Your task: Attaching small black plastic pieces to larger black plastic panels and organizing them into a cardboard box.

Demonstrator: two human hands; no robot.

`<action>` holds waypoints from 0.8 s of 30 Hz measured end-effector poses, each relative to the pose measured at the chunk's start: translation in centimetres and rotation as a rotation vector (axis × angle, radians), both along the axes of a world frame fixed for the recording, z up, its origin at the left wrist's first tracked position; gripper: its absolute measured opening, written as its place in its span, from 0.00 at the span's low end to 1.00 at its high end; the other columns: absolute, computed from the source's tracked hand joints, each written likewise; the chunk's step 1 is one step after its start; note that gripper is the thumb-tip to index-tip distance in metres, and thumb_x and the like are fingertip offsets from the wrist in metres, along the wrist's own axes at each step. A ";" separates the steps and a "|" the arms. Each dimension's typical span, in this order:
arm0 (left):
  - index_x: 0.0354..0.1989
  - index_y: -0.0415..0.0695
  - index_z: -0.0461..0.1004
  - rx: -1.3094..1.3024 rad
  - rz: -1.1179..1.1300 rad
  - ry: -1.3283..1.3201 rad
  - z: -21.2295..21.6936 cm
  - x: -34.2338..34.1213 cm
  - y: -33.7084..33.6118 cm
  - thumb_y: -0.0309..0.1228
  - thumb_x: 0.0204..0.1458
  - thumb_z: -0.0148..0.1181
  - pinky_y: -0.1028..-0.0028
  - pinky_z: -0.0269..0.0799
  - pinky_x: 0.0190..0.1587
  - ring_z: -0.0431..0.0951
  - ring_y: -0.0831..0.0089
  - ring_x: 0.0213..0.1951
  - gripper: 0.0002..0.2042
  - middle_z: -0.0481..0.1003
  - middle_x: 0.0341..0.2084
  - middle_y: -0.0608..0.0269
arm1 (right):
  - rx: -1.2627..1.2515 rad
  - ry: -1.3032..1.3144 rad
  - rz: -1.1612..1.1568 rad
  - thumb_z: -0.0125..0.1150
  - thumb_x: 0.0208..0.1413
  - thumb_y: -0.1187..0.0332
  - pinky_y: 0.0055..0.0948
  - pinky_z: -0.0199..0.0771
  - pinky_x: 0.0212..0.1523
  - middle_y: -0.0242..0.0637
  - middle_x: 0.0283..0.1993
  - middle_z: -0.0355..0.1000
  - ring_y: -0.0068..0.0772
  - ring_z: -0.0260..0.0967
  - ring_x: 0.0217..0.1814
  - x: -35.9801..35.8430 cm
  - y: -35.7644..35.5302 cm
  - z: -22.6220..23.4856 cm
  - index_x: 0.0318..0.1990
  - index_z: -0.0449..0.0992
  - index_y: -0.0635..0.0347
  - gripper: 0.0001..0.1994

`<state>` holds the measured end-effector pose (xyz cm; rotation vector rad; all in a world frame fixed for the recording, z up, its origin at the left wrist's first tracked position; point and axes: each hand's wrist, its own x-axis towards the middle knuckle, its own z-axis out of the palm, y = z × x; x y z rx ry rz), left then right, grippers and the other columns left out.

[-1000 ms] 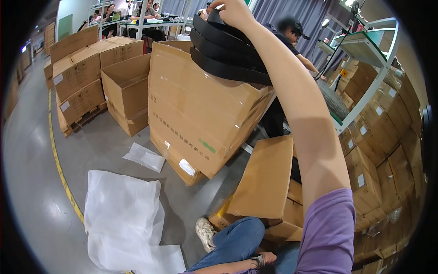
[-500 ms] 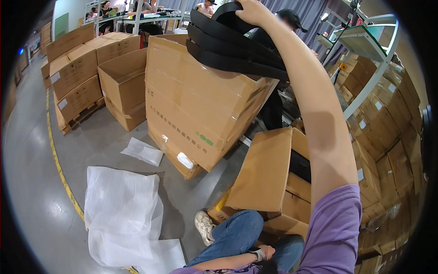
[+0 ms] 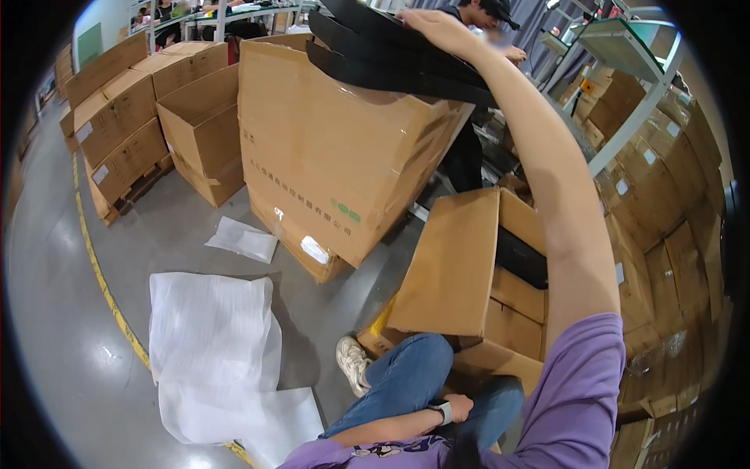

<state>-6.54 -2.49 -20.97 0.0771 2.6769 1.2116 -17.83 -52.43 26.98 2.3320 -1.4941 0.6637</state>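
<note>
Right hand (image 3: 437, 25) is reaching way up and resting flat on a pile of black flat pieces (image 3: 391, 55). Its fingers are lying spread over the top piece, pressing down more than gripping, as far as I can tell. Those black pieces are sitting on top of a big tall cardboard box (image 3: 328, 156), right at the upper edge, and they are sticking out past the box on the side near the arm.

Left hand (image 3: 457, 406) is staying low, curled loosely on the person's knee in blue jeans (image 3: 406, 375), and it is holding nothing. A watch (image 3: 441, 412) is sitting on that wrist.

I think the pile could be sliding. The black pieces are looking smooth and are lying a bit crooked, so one push too hard might be sending them off the far side. The tall box is also leaning, so a heavy press could be tipping it more.

Just under the arm, an open brown box (image 3: 461, 266) is standing with a black thing inside. If a piece is falling, it may be hitting that box or the person's white shoe (image 3: 351, 363).

White foam sheets (image 3: 211, 352) are lying on the grey floor (image 3: 62, 328), and they could be slippery to step on. Another person in a dark cap (image 3: 488, 8) is working behind the tall box, near where the pieces might be dropping.
</note>
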 end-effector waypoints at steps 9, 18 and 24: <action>0.28 0.41 0.80 0.023 0.066 -0.026 -0.1 1.4 0.1 0.26 0.40 0.55 0.57 0.76 0.35 0.80 0.51 0.34 0.08 0.78 0.28 0.46 | 0.049 -0.422 -0.289 0.46 0.63 0.59 0.24 0.60 0.57 0.32 0.48 0.73 0.24 0.66 0.53 -6.0 21.6 -6.1 0.46 0.74 0.64 0.17; 0.30 0.40 0.73 0.020 0.116 0.060 2.1 0.1 -0.1 0.34 0.51 0.50 0.53 0.71 0.36 0.75 0.45 0.31 0.10 0.75 0.26 0.44 | -0.227 -0.855 -1.134 0.56 0.55 0.71 0.20 0.69 0.43 0.35 0.38 0.76 0.21 0.72 0.41 -5.7 67.0 -28.6 0.40 0.76 0.66 0.09; 0.30 0.40 0.71 0.092 0.019 0.062 2.9 0.8 2.3 0.34 0.54 0.50 0.51 0.65 0.31 0.73 0.43 0.31 0.09 0.72 0.24 0.43 | -0.343 -1.039 -2.036 0.55 0.53 0.72 0.24 0.72 0.36 0.37 0.30 0.77 0.23 0.75 0.31 7.3 94.7 -47.4 0.40 0.77 0.63 0.09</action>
